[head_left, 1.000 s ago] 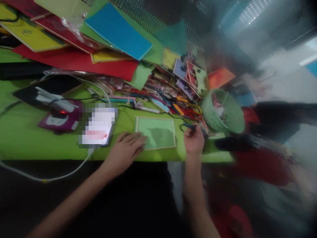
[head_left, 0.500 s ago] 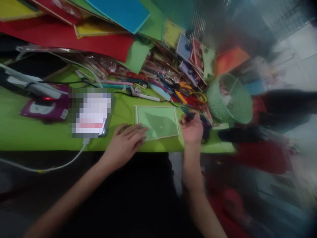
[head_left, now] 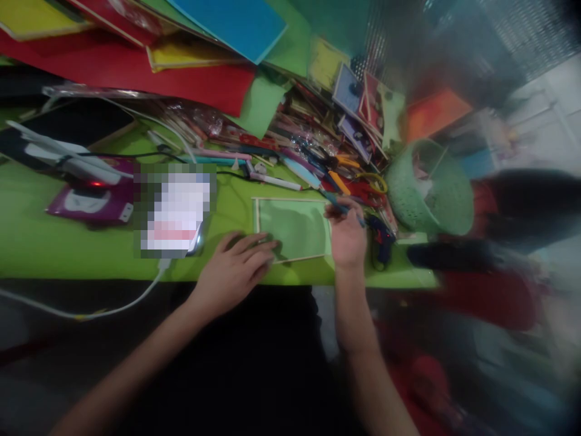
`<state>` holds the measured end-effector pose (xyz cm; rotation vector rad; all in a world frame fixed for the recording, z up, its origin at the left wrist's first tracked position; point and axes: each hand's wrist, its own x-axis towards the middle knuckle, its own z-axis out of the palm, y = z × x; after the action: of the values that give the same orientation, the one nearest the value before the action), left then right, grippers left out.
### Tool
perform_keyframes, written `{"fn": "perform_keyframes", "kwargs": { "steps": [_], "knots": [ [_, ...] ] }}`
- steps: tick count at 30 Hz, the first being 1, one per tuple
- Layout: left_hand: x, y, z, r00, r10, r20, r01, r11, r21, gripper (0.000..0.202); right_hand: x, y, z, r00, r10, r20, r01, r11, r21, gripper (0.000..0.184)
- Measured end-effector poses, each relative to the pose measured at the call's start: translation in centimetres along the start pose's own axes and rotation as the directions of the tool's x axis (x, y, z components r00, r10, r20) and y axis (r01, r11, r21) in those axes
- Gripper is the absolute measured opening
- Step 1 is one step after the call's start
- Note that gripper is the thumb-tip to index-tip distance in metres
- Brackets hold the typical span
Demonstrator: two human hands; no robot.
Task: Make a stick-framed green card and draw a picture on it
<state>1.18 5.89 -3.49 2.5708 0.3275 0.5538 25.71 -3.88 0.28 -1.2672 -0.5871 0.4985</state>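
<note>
Both of the person's own hands are in view, low over the near edge of the green table [head_left: 113, 260]. The left forearm enters from the lower left and runs diagonally up to the table. The left hand [head_left: 236, 269] is palm down, its fingers extended toward the right, slightly bent and a little apart. It is open, with no object seen in its grasp. Its fingertips lie at the near left corner of a light green panel [head_left: 295, 227]; the pressure applied, if any, cannot be told.

The panel lies flat on the table between the two hands, with pale strips along its edges.

The right arm rises from the lower right, bent at the elbow, the forearm nearly upright in the view. The right hand [head_left: 348, 233] is closed, fingers curled around a slim blue tool [head_left: 342, 204], which slants up toward the far left. Its type cannot be told. The hand hides part of the panel's right edge; contact between them cannot be confirmed.

A dark blue glue gun [head_left: 381, 242] rests just to the right of that hand. Farther right stands a green basket [head_left: 394, 188]. A phone [head_left: 179, 209] with a pixelated screen lies to the left of the panel, a white cable [head_left: 154, 281] at its near end.
</note>
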Motion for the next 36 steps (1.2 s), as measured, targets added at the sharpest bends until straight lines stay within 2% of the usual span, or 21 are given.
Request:
{"fn": "perform_keyframes", "kwargs": {
  "steps": [3,7,14,19,26,29,36],
  "knots": [
    [0.0,0.0,-0.2,1.0,0.011,0.002,-0.011,1.0,-0.003,0.015,0.0,-0.7,-0.7,1.0,-0.017,-0.01,0.018,1.0,0.024,0.023],
    [-0.2,0.0,-0.4,0.998,0.066,0.007,-0.066,0.998,-0.019,0.018,-0.2,-0.6,-0.7,0.995,0.085,0.047,-0.088,0.993,0.079,0.029],
    [-0.3,0.2,-0.2,0.998,0.048,0.033,-0.047,0.999,-0.017,0.019,-0.8,0.4,1.3,0.966,0.217,0.139,-0.222,0.975,0.021,0.026],
    [-0.2,0.3,-0.3,0.998,0.044,0.047,-0.044,0.999,-0.007,0.021,-0.8,0.1,3.0,0.947,0.26,0.187,-0.263,0.965,-0.006,0.012],
    [0.0,0.4,-0.4,0.998,0.057,0.026,-0.057,0.998,-0.001,0.023,-0.4,1.0,4.0,0.908,0.32,0.271,-0.32,0.946,-0.045,0.014],
    [0.0,0.4,-0.3,0.999,0.048,0.01,-0.048,0.999,-0.006,0.022,-0.4,1.4,3.9,0.908,0.327,0.262,-0.313,0.945,-0.095,0.016],
    [0.0,0.4,-0.4,0.999,0.042,0.008,-0.042,0.999,-0.017,0.019,-0.6,1.8,3.0,0.938,0.271,0.217,-0.214,0.943,-0.254,0.013]
  ]
}}
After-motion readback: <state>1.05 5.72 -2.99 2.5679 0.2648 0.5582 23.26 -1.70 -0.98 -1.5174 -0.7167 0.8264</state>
